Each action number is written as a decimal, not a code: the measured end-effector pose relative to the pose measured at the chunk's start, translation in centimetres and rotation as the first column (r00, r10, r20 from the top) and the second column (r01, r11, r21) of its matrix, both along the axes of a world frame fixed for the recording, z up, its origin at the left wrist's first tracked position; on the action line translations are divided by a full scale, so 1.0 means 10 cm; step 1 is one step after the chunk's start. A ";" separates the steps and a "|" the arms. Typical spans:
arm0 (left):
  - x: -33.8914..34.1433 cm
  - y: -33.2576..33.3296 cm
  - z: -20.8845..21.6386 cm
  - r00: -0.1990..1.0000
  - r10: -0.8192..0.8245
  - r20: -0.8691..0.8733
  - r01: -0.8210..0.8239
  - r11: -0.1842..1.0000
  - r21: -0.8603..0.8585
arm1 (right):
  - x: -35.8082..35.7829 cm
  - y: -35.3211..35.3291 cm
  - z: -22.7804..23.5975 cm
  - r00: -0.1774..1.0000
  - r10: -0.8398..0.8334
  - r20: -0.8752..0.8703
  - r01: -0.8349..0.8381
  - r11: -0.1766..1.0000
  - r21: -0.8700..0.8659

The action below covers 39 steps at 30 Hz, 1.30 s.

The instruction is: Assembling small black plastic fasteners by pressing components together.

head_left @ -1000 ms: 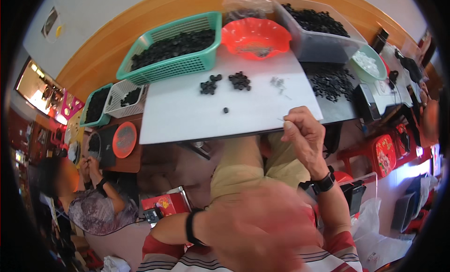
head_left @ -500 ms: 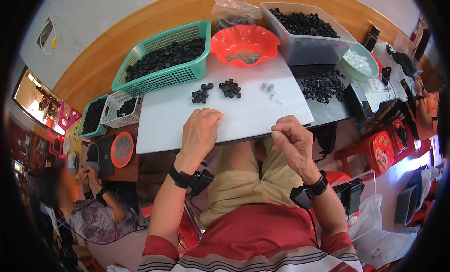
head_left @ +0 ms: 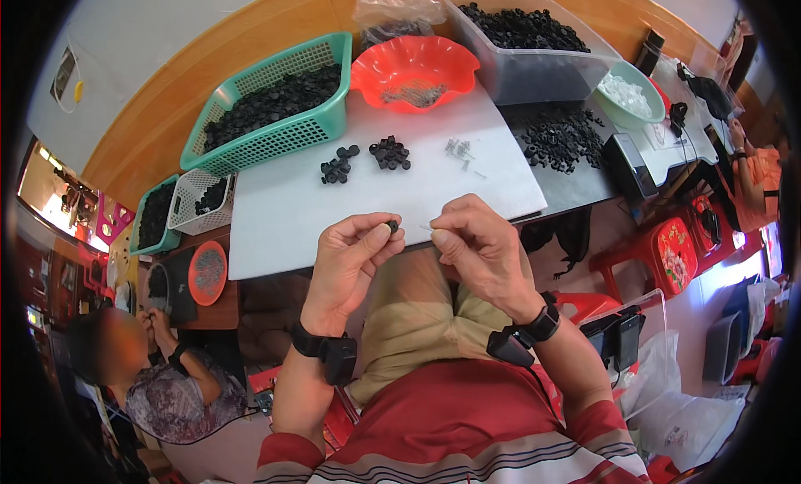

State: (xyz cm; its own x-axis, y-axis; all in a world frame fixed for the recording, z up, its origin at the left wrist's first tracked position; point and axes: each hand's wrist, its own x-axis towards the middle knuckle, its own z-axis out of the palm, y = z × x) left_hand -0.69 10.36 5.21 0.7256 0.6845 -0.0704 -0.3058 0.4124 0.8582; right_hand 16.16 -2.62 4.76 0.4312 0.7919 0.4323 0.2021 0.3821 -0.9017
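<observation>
Over the near edge of the white board [head_left: 275, 225], my left hand [head_left: 355, 254] pinches a small round black plastic piece [head_left: 392, 225] between thumb and fingertips. Facing it from the right, my right hand [head_left: 480, 246] grips a thin pale metal pin [head_left: 426, 228] whose tip points left, a short gap from the black piece. Two little piles of similar black pieces, a left one [head_left: 338, 167] and a right one [head_left: 390, 153], lie on the board beyond my hands. To their right is a small scatter of metal pins [head_left: 458, 149].
Behind the piles stand a green basket [head_left: 275, 138] of black parts, a red scalloped bowl [head_left: 457, 58] of pins and a clear bin [head_left: 534, 79]. Loose black parts [head_left: 561, 142] lie beside a dark device [head_left: 630, 167]. A co-worker [head_left: 179, 392] sits at left.
My left hand has turned and now shows the black piece in its fingertips. My right hand has moved left with the pin, bringing both hands closer together. The whole view has shifted slightly.
</observation>
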 end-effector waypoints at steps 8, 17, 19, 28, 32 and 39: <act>0.05 -0.12 -0.03 0.995 -0.065 0.078 0.071 0.994 -0.078 | -0.07 0.03 0.00 0.983 -0.037 0.178 0.031 0.999 0.037; 0.05 -0.16 -0.07 0.994 -0.078 0.072 0.085 0.992 -0.092 | -0.05 -0.02 0.02 0.949 -0.052 0.311 0.046 0.999 0.028; 0.05 -0.17 -0.07 0.995 -0.077 0.065 0.083 0.992 -0.097 | -0.05 -0.03 0.02 0.943 -0.054 0.330 0.047 0.999 0.027; 0.05 -0.21 -0.08 0.996 -0.072 0.044 0.076 0.994 -0.081 | -0.03 -0.06 0.02 0.942 -0.025 0.334 0.029 1.000 -0.007; 0.07 -0.24 -0.06 0.996 -0.085 0.011 0.085 0.994 -0.063 | -0.02 -0.05 0.04 0.970 0.024 0.241 -0.013 0.999 -0.046; 0.07 -0.24 -0.07 0.995 -0.101 0.007 0.101 0.990 -0.099 | 0.00 -0.03 0.06 0.978 0.036 0.207 -0.018 0.996 -0.086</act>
State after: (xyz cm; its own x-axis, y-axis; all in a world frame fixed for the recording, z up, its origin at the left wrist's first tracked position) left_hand 0.03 7.95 4.56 0.7906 0.5977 -0.1329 -0.2598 0.5240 0.8111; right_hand 16.14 -2.95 5.31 0.3168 0.8393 0.4419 0.3788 0.3151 -0.8702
